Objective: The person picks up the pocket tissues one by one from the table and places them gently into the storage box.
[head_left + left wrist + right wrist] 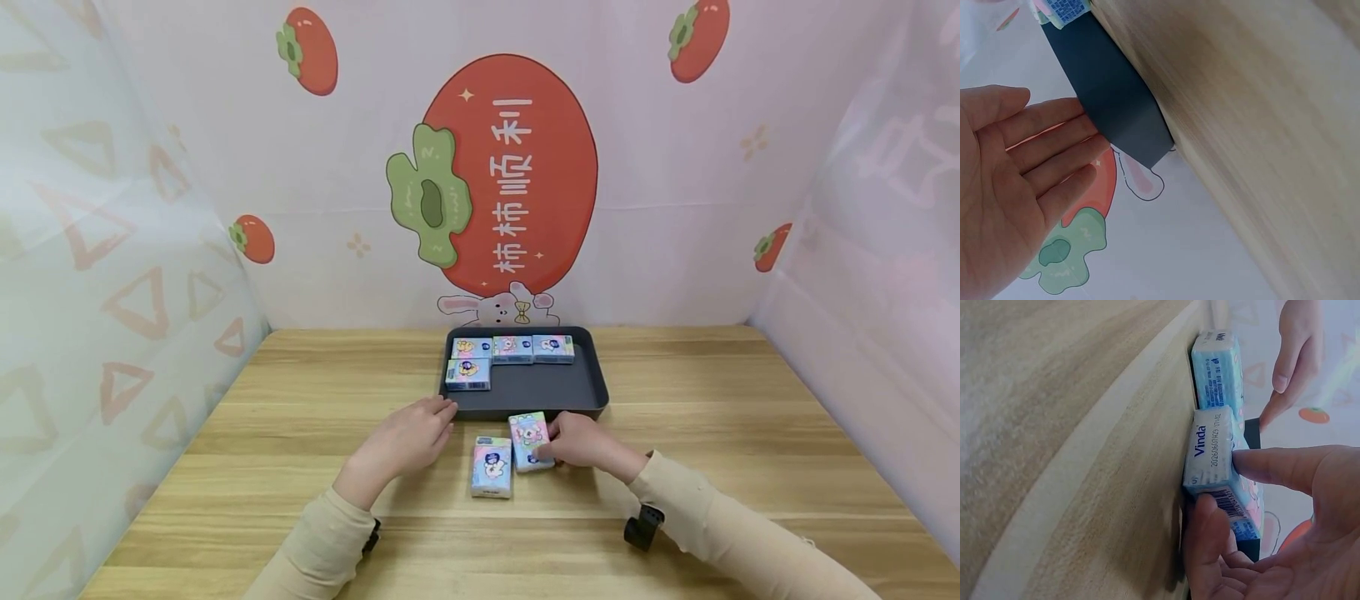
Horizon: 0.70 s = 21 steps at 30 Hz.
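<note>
My right hand (588,442) pinches a small blue-and-pink pack of tissues (529,435) by its right side, just in front of the dark grey tray (543,390). In the right wrist view its printed end (1213,447) faces the camera, with digits on two of its faces. A second tissue pack (492,471) lies flat on the table to its left. My left hand (412,437) has its fingertips at the tray's front left corner. The left wrist view shows its fingers (1054,140) nearly straight against the tray wall, holding nothing.
Inside the tray, several tissue packs fill the back row from the left, including one at back right (552,348), with another pack (468,374) in front at left. The wooden table (315,392) meets a persimmon-printed backdrop (637,250) behind the tray.
</note>
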Each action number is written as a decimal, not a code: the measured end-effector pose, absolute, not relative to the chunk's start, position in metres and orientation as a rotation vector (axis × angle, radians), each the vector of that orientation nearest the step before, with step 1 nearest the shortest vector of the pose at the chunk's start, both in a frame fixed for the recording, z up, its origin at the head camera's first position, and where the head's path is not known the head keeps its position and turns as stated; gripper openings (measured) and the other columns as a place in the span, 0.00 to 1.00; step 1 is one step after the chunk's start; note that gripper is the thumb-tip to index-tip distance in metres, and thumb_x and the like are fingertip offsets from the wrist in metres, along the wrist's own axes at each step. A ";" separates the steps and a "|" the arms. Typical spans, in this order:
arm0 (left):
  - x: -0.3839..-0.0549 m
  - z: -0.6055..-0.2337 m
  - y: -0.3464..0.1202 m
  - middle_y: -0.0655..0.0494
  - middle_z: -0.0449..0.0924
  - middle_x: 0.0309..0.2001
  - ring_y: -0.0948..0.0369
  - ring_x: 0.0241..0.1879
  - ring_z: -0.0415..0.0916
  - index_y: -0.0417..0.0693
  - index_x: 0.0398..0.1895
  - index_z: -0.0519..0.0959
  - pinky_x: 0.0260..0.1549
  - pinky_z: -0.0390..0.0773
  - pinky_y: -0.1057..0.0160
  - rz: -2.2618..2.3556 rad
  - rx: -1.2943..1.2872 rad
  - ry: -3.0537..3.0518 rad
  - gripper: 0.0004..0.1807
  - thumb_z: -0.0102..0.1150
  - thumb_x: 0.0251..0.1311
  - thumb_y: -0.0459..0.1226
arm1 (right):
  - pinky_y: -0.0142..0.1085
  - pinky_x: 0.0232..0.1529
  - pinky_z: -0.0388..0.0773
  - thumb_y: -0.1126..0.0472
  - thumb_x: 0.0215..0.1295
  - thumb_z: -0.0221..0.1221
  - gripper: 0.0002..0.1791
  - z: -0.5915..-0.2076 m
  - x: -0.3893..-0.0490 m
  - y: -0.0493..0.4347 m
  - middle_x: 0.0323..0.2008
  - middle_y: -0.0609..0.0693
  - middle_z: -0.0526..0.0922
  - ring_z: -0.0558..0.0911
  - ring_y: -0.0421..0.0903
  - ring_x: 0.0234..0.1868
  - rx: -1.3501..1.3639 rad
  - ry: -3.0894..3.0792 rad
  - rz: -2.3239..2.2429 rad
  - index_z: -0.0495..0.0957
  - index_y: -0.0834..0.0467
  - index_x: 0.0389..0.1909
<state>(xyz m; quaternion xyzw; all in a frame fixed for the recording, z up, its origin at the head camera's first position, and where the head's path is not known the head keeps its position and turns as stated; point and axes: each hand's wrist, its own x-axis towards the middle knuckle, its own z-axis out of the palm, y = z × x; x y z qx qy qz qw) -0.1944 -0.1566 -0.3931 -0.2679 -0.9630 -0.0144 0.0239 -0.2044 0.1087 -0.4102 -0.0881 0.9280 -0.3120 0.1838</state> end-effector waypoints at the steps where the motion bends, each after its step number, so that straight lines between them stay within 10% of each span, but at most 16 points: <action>1: -0.194 -0.393 -0.157 0.43 0.74 0.59 0.49 0.60 0.72 0.38 0.59 0.74 0.61 0.72 0.52 -0.046 -0.828 -2.980 0.21 0.47 0.69 0.40 | 0.27 0.16 0.62 0.55 0.53 0.68 0.11 -0.410 -0.205 0.109 0.15 0.47 0.78 0.69 0.38 0.15 -0.248 2.614 -0.887 0.80 0.56 0.19; 21: -0.194 -0.395 -0.158 0.42 0.75 0.58 0.49 0.59 0.73 0.37 0.58 0.75 0.60 0.74 0.53 -0.043 -0.855 -2.938 0.20 0.48 0.68 0.40 | 0.33 0.25 0.80 0.57 0.57 0.66 0.15 -0.411 -0.205 0.117 0.23 0.50 0.80 0.80 0.43 0.22 -0.163 2.488 -1.041 0.79 0.64 0.40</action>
